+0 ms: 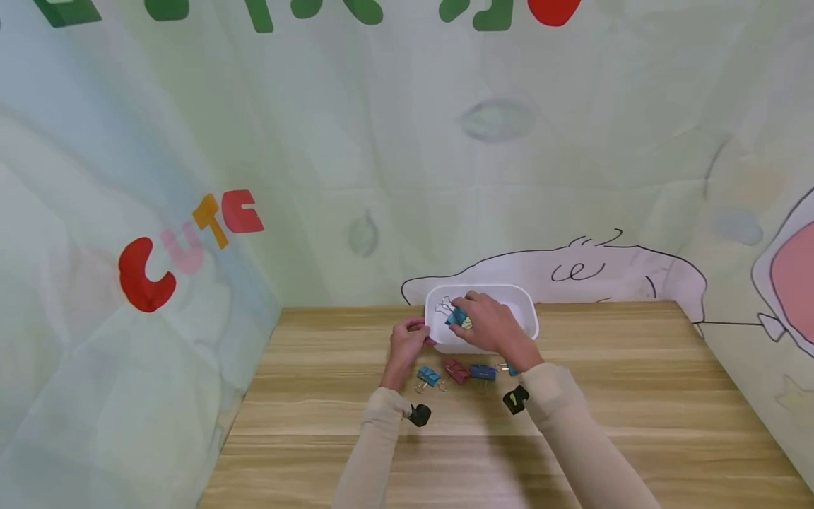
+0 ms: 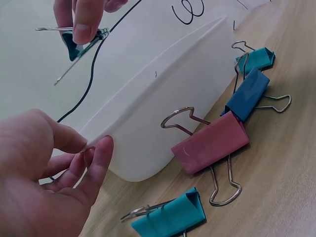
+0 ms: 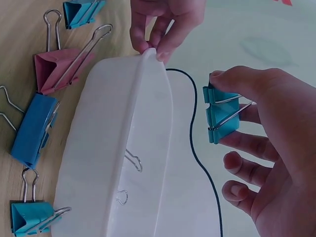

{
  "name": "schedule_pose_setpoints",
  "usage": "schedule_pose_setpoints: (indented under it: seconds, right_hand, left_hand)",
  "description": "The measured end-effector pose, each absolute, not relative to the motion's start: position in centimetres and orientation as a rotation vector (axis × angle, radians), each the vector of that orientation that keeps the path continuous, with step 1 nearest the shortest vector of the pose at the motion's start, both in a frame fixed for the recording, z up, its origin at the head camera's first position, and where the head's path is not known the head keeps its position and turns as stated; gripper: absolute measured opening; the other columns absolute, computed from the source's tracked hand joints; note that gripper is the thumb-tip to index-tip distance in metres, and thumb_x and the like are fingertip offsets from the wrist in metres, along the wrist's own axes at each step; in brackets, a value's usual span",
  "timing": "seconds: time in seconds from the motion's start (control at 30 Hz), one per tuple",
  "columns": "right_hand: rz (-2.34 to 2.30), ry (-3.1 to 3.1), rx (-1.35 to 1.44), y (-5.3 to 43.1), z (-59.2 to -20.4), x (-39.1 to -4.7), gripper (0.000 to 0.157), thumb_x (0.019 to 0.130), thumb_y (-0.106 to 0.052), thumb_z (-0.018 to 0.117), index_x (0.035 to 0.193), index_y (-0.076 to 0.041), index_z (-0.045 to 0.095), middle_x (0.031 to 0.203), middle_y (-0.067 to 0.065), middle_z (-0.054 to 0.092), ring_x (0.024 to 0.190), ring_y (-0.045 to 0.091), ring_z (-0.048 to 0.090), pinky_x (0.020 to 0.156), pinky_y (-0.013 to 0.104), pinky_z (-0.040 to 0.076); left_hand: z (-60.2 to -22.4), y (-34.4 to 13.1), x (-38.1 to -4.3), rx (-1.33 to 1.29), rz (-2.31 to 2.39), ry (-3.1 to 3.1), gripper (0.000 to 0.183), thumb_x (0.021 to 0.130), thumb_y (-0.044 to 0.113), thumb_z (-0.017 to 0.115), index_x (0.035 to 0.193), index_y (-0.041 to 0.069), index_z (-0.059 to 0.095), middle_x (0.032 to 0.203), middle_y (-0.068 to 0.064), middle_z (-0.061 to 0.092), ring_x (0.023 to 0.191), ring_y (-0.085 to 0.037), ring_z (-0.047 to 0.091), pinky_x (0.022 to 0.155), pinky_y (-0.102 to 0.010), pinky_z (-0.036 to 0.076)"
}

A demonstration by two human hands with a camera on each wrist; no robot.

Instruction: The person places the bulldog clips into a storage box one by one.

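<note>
My left hand (image 1: 405, 348) pinches the rim at the left end of a white plastic box (image 1: 523, 305). Between thumb and fingers, my right hand (image 1: 491, 326) holds a teal binder clip (image 3: 223, 114) over the box, its wire handles sticking out. On the table in front of the box lies a row of binder clips: a teal one (image 2: 170, 217), a dusty red one (image 2: 212, 143), a blue one (image 2: 248, 95) and another teal one (image 2: 256, 60). Inside the box, wire handles (image 3: 133, 161) of other clips show; their bodies are hidden by its wall.
The wood-grain table (image 1: 610, 424) meets a printed cloth backdrop (image 1: 356, 141) right behind the box. Cloth also hangs at the left and right sides. Small black devices (image 1: 420, 415) sit at both wrists, close to the table.
</note>
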State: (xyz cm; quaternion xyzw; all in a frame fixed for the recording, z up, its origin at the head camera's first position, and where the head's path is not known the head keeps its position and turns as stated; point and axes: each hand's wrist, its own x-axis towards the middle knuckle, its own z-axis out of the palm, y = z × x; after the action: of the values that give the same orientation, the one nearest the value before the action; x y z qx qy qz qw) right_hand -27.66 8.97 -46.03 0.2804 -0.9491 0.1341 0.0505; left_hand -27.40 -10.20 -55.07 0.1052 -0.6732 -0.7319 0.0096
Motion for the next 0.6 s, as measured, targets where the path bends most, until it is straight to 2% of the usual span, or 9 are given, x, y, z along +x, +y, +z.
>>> schedule_pose_setpoints:
  seconds: [0.37,0.6]
  right_hand:
    - [0.449,-2.915,0.826,8.80,-46.61,-28.21,0.055,0.094,-0.039,0.077,0.138,-0.008,0.065,0.122,0.014,0.066,0.101,0.028,0.065,0.076,0.048,0.064]
    - [0.500,-2.909,0.768,8.86,-46.71,-28.21,0.066,0.094,-0.049,0.074,0.148,-0.014,0.058,0.139,0.016,0.061,0.112,0.035,0.066,0.074,0.056,0.064]
  left_hand:
    - [-54.96,-10.18,-27.35,0.337,-2.274,-2.113,0.030,0.097,-0.006,0.062,0.125,-0.016,0.060,0.106,-0.020,0.063,0.080,-0.027,0.069,0.091,-0.053,0.062]
    - [-54.92,-10.18,-27.31,0.339,-2.255,-2.129,0.030,0.096,-0.006,0.062,0.125,-0.016,0.061,0.105,-0.019,0.063,0.083,-0.029,0.069,0.086,-0.046,0.065]
